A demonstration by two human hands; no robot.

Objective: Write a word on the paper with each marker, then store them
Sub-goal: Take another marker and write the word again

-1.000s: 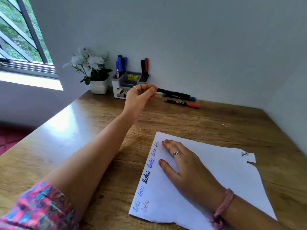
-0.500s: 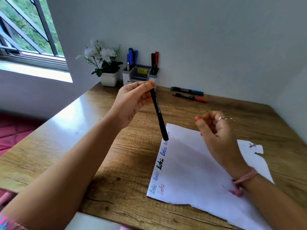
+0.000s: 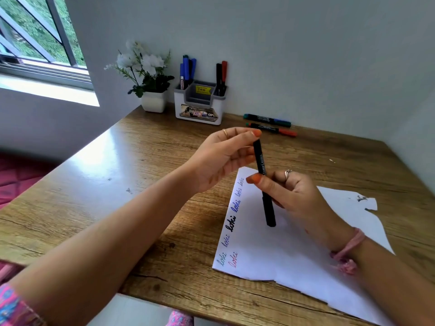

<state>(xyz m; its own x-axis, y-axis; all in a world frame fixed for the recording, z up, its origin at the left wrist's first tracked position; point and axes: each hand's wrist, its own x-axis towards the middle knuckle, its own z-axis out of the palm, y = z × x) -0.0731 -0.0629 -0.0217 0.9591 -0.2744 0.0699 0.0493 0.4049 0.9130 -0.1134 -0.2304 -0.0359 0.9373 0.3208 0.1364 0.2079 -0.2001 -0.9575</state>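
Observation:
A black marker [image 3: 260, 158] hangs nearly upright above the white paper [image 3: 292, 250]. My left hand [image 3: 223, 156] pinches its top end. My right hand [image 3: 292, 196] grips its middle, hiding part of the barrel. The paper carries several small handwritten words down its left edge. A white and grey organiser [image 3: 200, 107] by the wall holds blue markers [image 3: 187, 69] on its left and a black and a red marker [image 3: 221, 72] on its right. A green-capped marker [image 3: 267, 120] and a red-capped marker [image 3: 271, 130] lie on the desk beside the wall.
A white pot of white flowers [image 3: 148, 78] stands left of the organiser. The wooden desk [image 3: 106, 184] ends at walls behind and to the right. A window sits at the upper left. The paper's right corner is torn.
My right hand rose from beside the paper and took hold of the black marker's middle. My left hand stayed pinching the top end, and the marker moved nearer above the paper.

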